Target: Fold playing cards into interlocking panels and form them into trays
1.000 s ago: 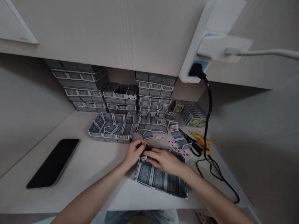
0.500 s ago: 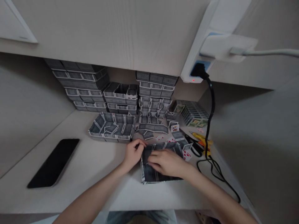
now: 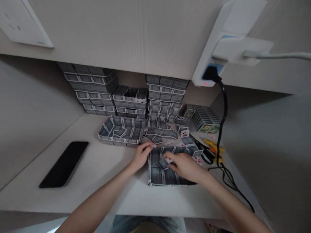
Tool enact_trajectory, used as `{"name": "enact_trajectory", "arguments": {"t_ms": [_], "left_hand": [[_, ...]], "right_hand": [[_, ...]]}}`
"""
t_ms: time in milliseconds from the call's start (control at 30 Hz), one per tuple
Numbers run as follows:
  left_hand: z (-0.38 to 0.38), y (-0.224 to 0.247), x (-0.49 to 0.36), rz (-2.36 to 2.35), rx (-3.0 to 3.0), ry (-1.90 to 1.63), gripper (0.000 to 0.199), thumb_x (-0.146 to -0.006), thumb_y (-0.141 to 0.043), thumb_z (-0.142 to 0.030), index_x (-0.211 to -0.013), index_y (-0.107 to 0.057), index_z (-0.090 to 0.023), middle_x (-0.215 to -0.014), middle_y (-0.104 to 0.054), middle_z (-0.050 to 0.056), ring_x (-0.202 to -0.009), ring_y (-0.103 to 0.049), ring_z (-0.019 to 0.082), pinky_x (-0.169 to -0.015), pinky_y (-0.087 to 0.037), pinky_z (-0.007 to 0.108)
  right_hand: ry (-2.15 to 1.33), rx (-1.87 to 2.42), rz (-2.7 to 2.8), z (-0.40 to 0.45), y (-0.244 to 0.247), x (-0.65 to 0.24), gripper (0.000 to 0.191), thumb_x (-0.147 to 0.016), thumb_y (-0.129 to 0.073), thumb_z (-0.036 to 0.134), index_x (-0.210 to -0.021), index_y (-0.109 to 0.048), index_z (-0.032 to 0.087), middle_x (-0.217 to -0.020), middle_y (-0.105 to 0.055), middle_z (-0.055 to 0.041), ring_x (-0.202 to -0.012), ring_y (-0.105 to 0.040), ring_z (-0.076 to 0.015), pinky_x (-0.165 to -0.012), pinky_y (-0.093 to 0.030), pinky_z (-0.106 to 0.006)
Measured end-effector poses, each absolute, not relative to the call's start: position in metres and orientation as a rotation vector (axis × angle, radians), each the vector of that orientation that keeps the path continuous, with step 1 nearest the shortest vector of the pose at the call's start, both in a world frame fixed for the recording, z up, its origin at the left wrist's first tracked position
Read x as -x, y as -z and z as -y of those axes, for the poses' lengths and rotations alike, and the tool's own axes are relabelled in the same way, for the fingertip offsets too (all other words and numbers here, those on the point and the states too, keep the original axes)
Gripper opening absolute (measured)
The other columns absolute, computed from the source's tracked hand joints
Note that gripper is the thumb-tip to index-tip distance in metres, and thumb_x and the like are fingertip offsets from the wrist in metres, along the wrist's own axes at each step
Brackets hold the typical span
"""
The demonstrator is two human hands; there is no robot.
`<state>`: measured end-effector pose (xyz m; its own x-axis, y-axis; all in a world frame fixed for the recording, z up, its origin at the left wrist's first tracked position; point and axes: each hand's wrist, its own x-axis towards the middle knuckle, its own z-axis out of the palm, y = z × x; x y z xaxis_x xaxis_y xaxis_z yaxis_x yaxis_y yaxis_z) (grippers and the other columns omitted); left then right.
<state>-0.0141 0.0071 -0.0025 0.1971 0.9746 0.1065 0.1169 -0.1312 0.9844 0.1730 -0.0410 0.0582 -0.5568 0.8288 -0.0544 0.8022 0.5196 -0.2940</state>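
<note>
A shallow box made of playing cards (image 3: 155,179) lies open side up near the desk's front edge. My right hand (image 3: 184,165) is over its inside, fingers pinched on a folded playing card (image 3: 162,164). At the box's back left corner, my left hand (image 3: 141,157) has its fingers pressed together at a small pale piece, too small to name for sure. Left of it stands a second card box (image 3: 121,129) with loose folded cards inside. Loose cards (image 3: 162,133) are scattered behind the front box.
Stacked card boxes (image 3: 92,84) line the back. A black phone (image 3: 64,165) lies at left. On the right are black scissors (image 3: 206,155), a yellow glue gun (image 3: 211,143), packed card decks (image 3: 205,119) and a black cable (image 3: 223,113) hanging from a power strip (image 3: 206,61).
My right hand has lifted slightly and moved right, and a folded card now shows in its fingers. The whole view has shifted a little, with most objects appearing further right.
</note>
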Motion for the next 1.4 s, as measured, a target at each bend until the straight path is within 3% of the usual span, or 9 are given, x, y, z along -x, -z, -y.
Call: {"name": "enact_trajectory", "arguments": {"t_ms": [100, 267, 467, 567, 767, 900, 1000, 1100, 1400], "left_hand": [[-0.007, 0.004, 0.013, -1.076, -1.429, -1.078, 0.027, -0.075, -0.044, -0.028, -0.082, -0.066, -0.016, -0.086, -0.067, 0.004, -0.086, -0.058, 0.018, -0.080, -0.040, 0.028], [-0.008, 0.009, 0.013, -1.038, -1.404, -1.034, 0.035, -0.079, -0.041, -0.037, -0.086, -0.065, -0.014, -0.084, -0.067, 0.004, -0.083, -0.057, 0.018, -0.077, -0.041, 0.027], [-0.010, 0.019, 0.013, -1.106, -1.372, -0.978, 0.049, -0.079, -0.036, -0.049, -0.074, -0.064, -0.009, -0.068, -0.064, 0.004, -0.069, -0.055, 0.016, -0.064, -0.041, 0.025], [-0.010, 0.021, 0.012, -1.055, -1.347, -0.961, 0.052, -0.080, -0.033, -0.050, -0.080, -0.064, -0.009, -0.070, -0.064, 0.004, -0.069, -0.055, 0.016, -0.064, -0.041, 0.025], [-0.006, 0.015, 0.009, -0.924, -1.285, -0.943, 0.053, -0.082, -0.029, -0.049, -0.091, -0.064, -0.010, -0.075, -0.066, 0.004, -0.076, -0.057, 0.018, -0.073, -0.042, 0.029], [-0.006, 0.014, 0.008, -0.843, -1.237, -0.936, 0.053, -0.083, -0.027, -0.049, -0.092, -0.064, -0.011, -0.080, -0.067, 0.006, -0.079, -0.059, 0.019, -0.078, -0.042, 0.031], [-0.007, 0.015, 0.008, -0.883, -1.211, -0.950, 0.052, -0.082, -0.030, -0.050, -0.089, -0.065, -0.012, -0.080, -0.067, 0.006, -0.079, -0.059, 0.020, -0.078, -0.042, 0.032], [-0.008, 0.017, 0.008, -0.894, -1.208, -0.952, 0.051, -0.082, -0.030, -0.049, -0.089, -0.065, -0.012, -0.081, -0.067, 0.006, -0.079, -0.059, 0.020, -0.077, -0.043, 0.032], [-0.008, 0.014, 0.008, -0.930, -1.246, -0.995, 0.050, -0.080, -0.034, -0.051, -0.089, -0.065, -0.011, -0.081, -0.068, 0.006, -0.077, -0.060, 0.018, -0.077, -0.042, 0.029]], "right_hand": [[-0.509, 1.384, 2.652, 0.041, -0.054, -0.175, 0.028, -0.076, -0.049, 0.017, -0.101, -0.058, 0.025, -0.087, -0.066, -0.0037, -0.078, -0.060, -0.0170, -0.065, -0.039, -0.024], [-0.630, 1.335, 2.540, 0.031, -0.054, -0.176, 0.018, -0.078, -0.050, 0.028, -0.077, -0.066, 0.021, -0.073, -0.067, -0.0037, -0.071, -0.060, -0.0164, -0.064, -0.041, -0.025], [-0.822, 1.347, 1.992, 0.010, -0.057, -0.176, 0.024, -0.079, -0.047, 0.030, -0.095, -0.063, 0.021, -0.074, -0.066, -0.0010, -0.053, -0.059, -0.0111, -0.055, -0.045, -0.022], [-0.781, 1.365, 1.867, 0.003, -0.046, -0.169, 0.022, -0.078, -0.048, 0.030, -0.091, -0.063, 0.020, -0.075, -0.065, -0.0016, -0.049, -0.057, -0.0105, -0.051, -0.045, -0.022], [-0.876, 1.312, 1.639, -0.006, -0.023, -0.163, 0.021, -0.076, -0.050, 0.034, -0.086, -0.057, 0.017, -0.052, -0.056, 0.0032, -0.044, -0.053, -0.0104, -0.044, -0.042, -0.020], [-0.808, 1.308, 1.599, -0.008, -0.018, -0.167, 0.023, -0.074, -0.052, 0.034, -0.088, -0.060, 0.016, -0.062, -0.062, -0.0003, -0.048, -0.054, -0.0105, -0.047, -0.044, -0.021], [-0.693, 1.301, 1.635, -0.008, -0.017, -0.169, 0.018, -0.071, -0.057, 0.030, -0.082, -0.065, 0.018, -0.079, -0.066, -0.0035, -0.064, -0.060, -0.0138, -0.060, -0.047, -0.025], [-0.648, 1.290, 1.639, -0.007, -0.016, -0.170, 0.015, -0.071, -0.057, 0.028, -0.079, -0.066, 0.019, -0.082, -0.067, -0.0037, -0.073, -0.061, -0.0157, -0.066, -0.047, -0.026], [-0.603, 1.311, 1.612, -0.005, -0.016, -0.173, 0.016, -0.071, -0.057, 0.028, -0.080, -0.066, 0.018, -0.075, -0.068, -0.0031, -0.060, -0.060, -0.0138, -0.053, -0.046, -0.023]]}}
